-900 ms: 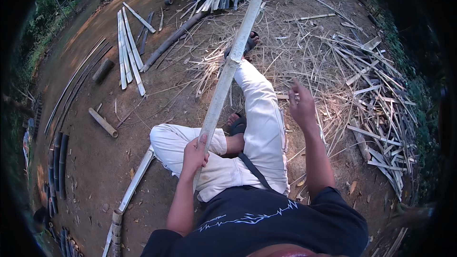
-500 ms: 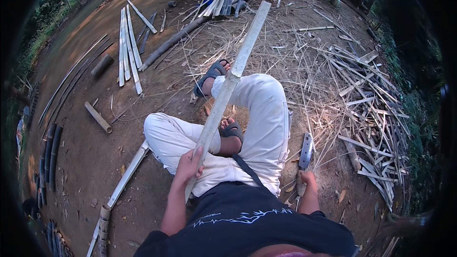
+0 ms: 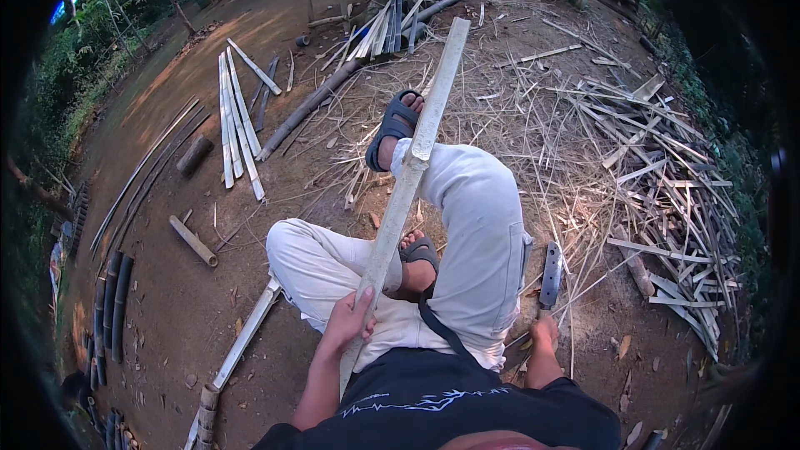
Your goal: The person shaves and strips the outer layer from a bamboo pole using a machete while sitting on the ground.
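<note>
I sit on bare ground in pale trousers and black sandals. My left hand [image 3: 350,322] grips a long pale bamboo slat [image 3: 417,150] near its lower end; the slat runs up and away over my right knee. My right hand [image 3: 544,335] rests low at my right side, closed on the handle of a broad-bladed knife [image 3: 550,273] whose blade points away from me, near the ground. My right foot [image 3: 395,127] in its sandal is stretched forward beside the slat; the other foot is tucked under my knee.
A heap of split bamboo strips [image 3: 667,200] and shavings lies to the right and ahead. Pale cut slats [image 3: 235,125] lie at the upper left, a short bamboo piece [image 3: 193,241] and a long pole [image 3: 237,350] on my left, dark bamboo poles [image 3: 112,304] at the far left.
My right hand, raised and empty before, has dropped to the ground at my right and taken hold of the knife. My right leg has stretched out forward.
</note>
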`<action>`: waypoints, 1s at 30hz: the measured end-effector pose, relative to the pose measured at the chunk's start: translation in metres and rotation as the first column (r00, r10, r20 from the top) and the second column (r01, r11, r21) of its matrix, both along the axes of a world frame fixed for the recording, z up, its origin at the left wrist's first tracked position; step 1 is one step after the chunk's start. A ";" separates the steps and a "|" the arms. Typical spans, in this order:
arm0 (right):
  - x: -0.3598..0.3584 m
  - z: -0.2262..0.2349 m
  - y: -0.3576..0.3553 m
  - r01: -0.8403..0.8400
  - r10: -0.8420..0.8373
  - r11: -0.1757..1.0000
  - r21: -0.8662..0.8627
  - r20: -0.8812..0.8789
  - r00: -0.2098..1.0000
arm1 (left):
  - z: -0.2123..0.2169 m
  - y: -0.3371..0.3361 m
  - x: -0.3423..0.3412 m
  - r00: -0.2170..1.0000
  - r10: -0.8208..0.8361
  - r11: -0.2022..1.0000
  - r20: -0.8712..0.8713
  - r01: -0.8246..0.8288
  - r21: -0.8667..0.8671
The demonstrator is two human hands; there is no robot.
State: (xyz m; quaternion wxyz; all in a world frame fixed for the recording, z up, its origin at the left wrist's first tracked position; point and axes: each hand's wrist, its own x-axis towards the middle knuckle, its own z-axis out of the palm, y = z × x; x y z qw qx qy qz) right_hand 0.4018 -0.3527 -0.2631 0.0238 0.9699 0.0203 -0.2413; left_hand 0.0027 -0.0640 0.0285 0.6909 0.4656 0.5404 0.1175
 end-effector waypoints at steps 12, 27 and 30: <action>0.003 0.032 -0.001 -0.118 0.117 0.992 0.037 0.025 0.993 | 0.031 0.018 -0.002 0.998 0.031 0.998 0.056 -0.028 -0.051; -0.008 -0.017 0.008 0.069 -0.063 0.998 0.008 0.529 0.847 | -0.035 0.044 0.014 0.956 0.004 0.998 -0.294 0.014 0.058; 0.006 -0.017 0.006 -0.008 0.008 1.000 -0.002 0.489 0.872 | -0.021 0.049 0.041 0.952 0.058 0.998 -0.301 -0.060 0.003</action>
